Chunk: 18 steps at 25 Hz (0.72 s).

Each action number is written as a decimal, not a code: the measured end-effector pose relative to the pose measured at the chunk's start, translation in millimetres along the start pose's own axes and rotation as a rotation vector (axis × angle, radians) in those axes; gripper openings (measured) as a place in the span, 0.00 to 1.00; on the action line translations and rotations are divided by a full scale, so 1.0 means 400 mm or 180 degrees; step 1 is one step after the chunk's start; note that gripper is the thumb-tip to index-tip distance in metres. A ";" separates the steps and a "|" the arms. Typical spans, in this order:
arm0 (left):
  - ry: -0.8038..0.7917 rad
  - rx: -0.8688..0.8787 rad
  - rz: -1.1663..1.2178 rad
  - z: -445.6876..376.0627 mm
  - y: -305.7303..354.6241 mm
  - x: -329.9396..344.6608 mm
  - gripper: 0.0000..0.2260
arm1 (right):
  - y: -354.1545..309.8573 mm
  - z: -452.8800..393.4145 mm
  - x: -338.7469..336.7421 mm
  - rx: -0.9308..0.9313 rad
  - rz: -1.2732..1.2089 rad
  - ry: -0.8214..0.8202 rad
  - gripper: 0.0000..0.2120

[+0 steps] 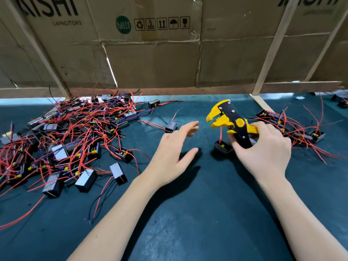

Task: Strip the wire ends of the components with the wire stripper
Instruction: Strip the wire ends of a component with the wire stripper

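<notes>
Right now, right hand (263, 147) grips wire stripper (228, 119) handles, jaws agape above counter (188, 213). Left hand (175, 153) empty, fingers (190, 127) spread, near lone component (171, 126). Another component (222, 146) sits under stripper, red wire upright. Unstripped pile (66, 138) left. Risk: tangled wires drag neighbours along; jaws could nick fingers.

The cardboard (150, 59) is showing "CAPACITORS" under cut-off letters, perhaps "AISHI", a green "RoHS 2.0" badge (123, 24), and handling symbols (162, 23), one bearing "5".
</notes>
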<state>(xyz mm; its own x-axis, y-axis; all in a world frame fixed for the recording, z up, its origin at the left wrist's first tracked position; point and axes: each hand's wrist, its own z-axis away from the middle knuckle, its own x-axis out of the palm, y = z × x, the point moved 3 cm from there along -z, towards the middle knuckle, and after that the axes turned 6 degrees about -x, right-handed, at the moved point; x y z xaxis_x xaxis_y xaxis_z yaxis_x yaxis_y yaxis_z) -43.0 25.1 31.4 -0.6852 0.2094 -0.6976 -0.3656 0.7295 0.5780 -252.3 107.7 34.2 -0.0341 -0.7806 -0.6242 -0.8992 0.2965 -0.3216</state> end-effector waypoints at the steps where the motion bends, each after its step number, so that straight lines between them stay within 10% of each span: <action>1: 0.0243 0.0012 -0.0405 -0.004 -0.005 -0.025 0.21 | -0.002 -0.001 -0.001 -0.0010 -0.0031 0.0035 0.28; 5: 0.1220 -0.0428 -0.0561 0.000 -0.042 -0.202 0.11 | -0.013 0.000 -0.009 -0.0107 -0.0226 0.0212 0.25; 12: -0.0411 -0.1687 -0.1491 0.045 -0.156 -0.267 0.13 | -0.036 0.009 -0.001 0.0020 -0.0779 -0.0204 0.17; 18: -0.0361 -0.0983 -0.1777 0.015 -0.119 -0.195 0.04 | -0.089 0.043 0.023 -0.0796 -0.1281 -0.1576 0.17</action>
<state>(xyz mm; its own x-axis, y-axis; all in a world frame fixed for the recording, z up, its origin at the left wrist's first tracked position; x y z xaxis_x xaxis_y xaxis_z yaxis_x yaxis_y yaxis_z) 31.6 -22.0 55.7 -0.2748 -0.0675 -0.9591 -0.8237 0.5311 0.1987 -213.2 99.5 27.5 0.4737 -0.4420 -0.7617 -0.8759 -0.1464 -0.4598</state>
